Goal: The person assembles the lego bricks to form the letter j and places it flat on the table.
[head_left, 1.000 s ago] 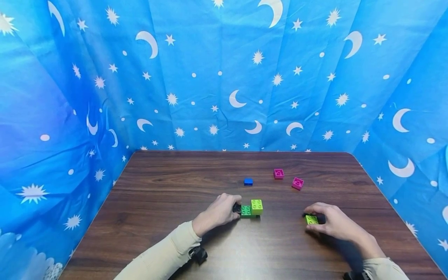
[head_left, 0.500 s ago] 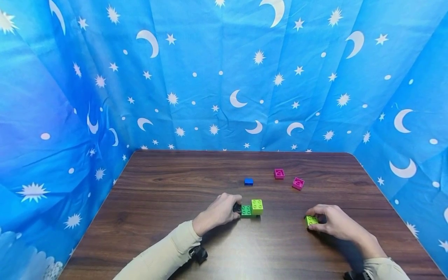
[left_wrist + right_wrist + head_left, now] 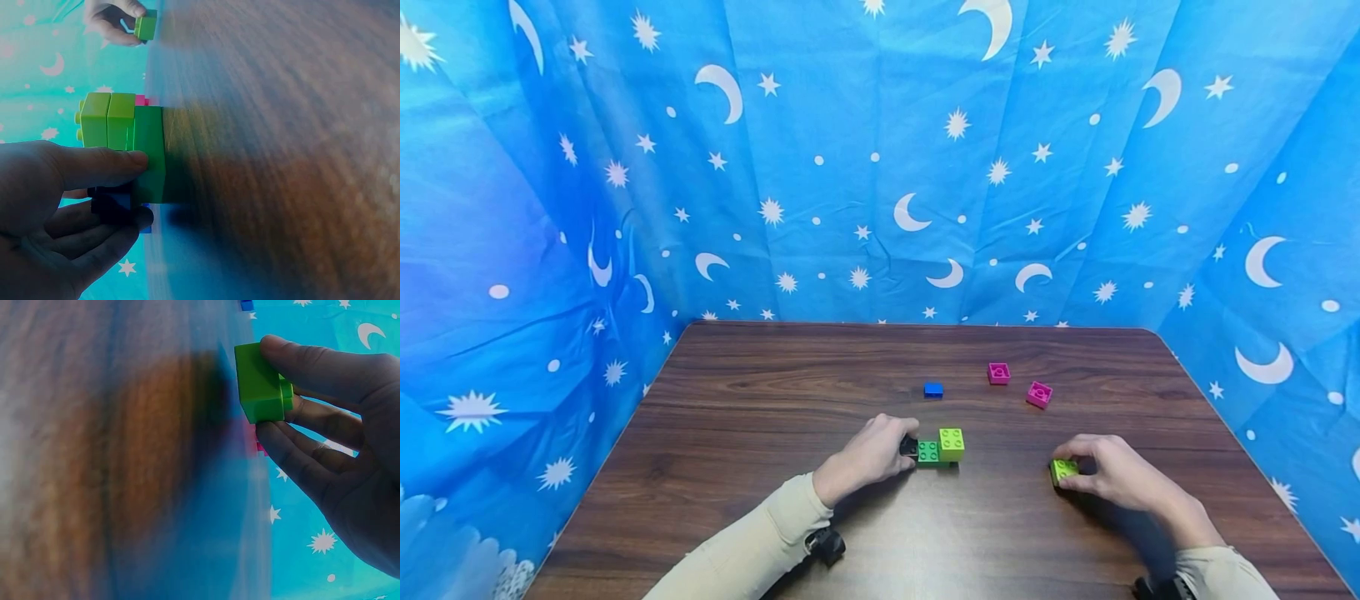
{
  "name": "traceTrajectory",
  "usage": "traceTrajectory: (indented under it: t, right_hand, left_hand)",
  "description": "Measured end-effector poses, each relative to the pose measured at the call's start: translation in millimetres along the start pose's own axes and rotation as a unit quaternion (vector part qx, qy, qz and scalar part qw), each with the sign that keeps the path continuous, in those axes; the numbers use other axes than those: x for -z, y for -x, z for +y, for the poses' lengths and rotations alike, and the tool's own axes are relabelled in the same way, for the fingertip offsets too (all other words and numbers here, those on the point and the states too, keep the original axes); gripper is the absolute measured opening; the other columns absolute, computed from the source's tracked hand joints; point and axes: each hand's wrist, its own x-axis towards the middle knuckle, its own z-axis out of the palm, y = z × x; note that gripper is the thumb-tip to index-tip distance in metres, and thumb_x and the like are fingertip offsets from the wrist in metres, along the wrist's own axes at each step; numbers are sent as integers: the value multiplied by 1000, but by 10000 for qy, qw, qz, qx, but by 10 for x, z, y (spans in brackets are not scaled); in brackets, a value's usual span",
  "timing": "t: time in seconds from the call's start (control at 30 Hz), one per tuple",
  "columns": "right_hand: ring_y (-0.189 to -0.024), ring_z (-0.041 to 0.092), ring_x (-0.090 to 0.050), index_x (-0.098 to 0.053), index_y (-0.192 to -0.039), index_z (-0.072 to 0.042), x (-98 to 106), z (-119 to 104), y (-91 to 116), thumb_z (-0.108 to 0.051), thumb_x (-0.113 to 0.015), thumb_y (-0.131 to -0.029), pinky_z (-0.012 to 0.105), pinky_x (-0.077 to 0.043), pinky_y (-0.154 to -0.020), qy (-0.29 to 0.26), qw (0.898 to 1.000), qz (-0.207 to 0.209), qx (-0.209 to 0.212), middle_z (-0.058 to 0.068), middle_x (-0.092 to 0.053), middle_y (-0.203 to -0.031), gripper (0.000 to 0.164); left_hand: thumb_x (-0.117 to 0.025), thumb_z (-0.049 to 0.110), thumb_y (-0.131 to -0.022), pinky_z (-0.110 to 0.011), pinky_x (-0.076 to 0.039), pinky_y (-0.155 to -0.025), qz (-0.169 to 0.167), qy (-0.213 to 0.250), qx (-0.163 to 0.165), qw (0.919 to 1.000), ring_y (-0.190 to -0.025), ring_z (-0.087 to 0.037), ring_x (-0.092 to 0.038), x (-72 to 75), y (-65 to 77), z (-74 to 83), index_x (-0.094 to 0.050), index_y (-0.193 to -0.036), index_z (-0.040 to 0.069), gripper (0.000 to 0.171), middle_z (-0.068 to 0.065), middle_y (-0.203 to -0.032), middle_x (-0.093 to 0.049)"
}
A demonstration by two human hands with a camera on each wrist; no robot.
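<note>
In the head view my left hand [image 3: 871,454] grips the left end of a small brick build. A dark brick [image 3: 909,447] sits at that end, partly hidden by the fingers. Beside it runs a green brick [image 3: 928,452], its studs showing. Two stacked lime bricks [image 3: 109,120] rise from the green brick's far end in the left wrist view, the thumb pressed along its side. To the right, apart from the build, my right hand [image 3: 1116,475] pinches a lime brick [image 3: 259,384] between thumb and fingers, just over or on the table; which, I cannot tell.
Behind the build lies a blue brick [image 3: 933,390]. Two magenta bricks [image 3: 998,374] lie farther back to the right, hollow undersides up. The brown wooden table [image 3: 760,367] is enclosed by a blue curtain [image 3: 835,100] with moons and stars.
The lime brick in my right hand has shifted and turned slightly as the fingers adjusted on it. My left hand and the build have stayed put.
</note>
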Motion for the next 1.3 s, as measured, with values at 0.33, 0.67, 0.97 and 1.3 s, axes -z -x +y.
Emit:
traceTrajectory:
  t: [0.33, 0.67, 0.97, 1.3]
  right_hand:
    - [-86, 4, -61, -72, -101, -14, 34, -61, -115, -25, -79, -80, 31, -53, -70, -54, 10000, -24, -10, -8, -70, -96, 25]
    - [-84, 3, -60, -72, -99, -13, 33, -139, -222, -20, -81, -78, 30, -53, -69, -99, 9987, 271, 431, -9, -68, -95, 24]
    - [-83, 3, -58, -73, -96, -14, -23, -194, -355, -15, -83, -72, 29, -52, -67, 71, 9941, 686, 836, -10, -67, -93, 26]
    - [-82, 2, -59, -72, -96, -18, -16, -290, -499, -19, -82, -73, 28, -53, -68, 212, 9906, 819, 1073, -9, -67, -93, 25]
  left_hand:
    - [-83, 16, -74, -24, -48, -61, 22, 15, -29, 10000, -66, -5, -55, -5, -1, -6, -62, -88, 16, 25, 5, -81, -69]
    - [-83, 17, -74, -25, -50, -63, -44, -15, 12, 10000, -69, -6, -58, -9, -5, 4, -63, -91, 15, 26, 3, -85, -72]
    - [-82, 17, -74, -25, -49, -62, -14, -19, 44, 10000, -67, -6, -57, 3, -4, 10, -62, -89, 15, 25, 4, -82, -71]
    - [-82, 17, -74, -26, -50, -64, 2, -63, 6, 10000, -69, -7, -57, -3, 1, 13, -63, -90, 15, 25, 3, -82, -71]
